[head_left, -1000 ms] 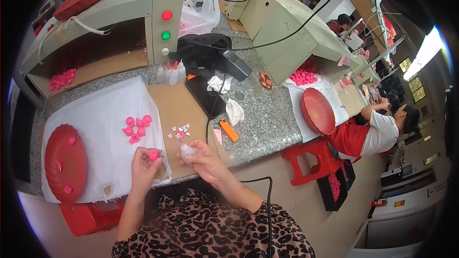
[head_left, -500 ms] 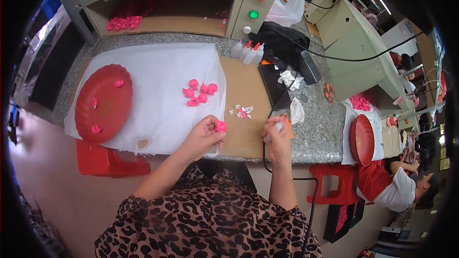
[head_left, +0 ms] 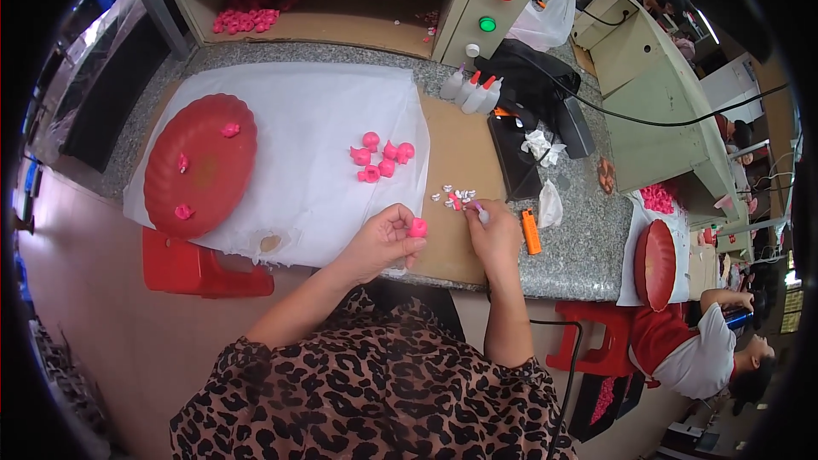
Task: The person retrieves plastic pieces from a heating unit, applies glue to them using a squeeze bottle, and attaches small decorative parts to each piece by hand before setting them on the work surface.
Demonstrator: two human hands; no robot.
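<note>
My left hand (head_left: 380,244) pinches a small bright pink moulded piece (head_left: 417,227) between thumb and fingertips, above the edge between the white sheet and the brown board. My right hand (head_left: 496,243) is closed around a small whitish squeeze bottle (head_left: 483,215) with a purple tip; the palm hides part of it. The right fingertips are beside a cluster of tiny white pieces (head_left: 448,203) on the board, with a bit of pink among them. Farther off, several similar pink pieces (head_left: 388,168) lie grouped on the white sheet (head_left: 298,111).
A red scalloped tray (head_left: 204,132) with 3 pink pieces stands at the left. Behind, a grey box-like machine (head_left: 464,25) holds more pink pieces. Squeeze bottles (head_left: 477,95), a black bag (head_left: 532,72), crumpled tissue (head_left: 543,147) and an orange lighter-like object (head_left: 531,232) lie to the right. Another person (head_left: 703,353) sits far right.
My right hand has moved toward the tiny white pieces with the squeeze bottle, uncovering the orange object. The left hand still pinches the pink piece. The whole view has shifted slightly.
</note>
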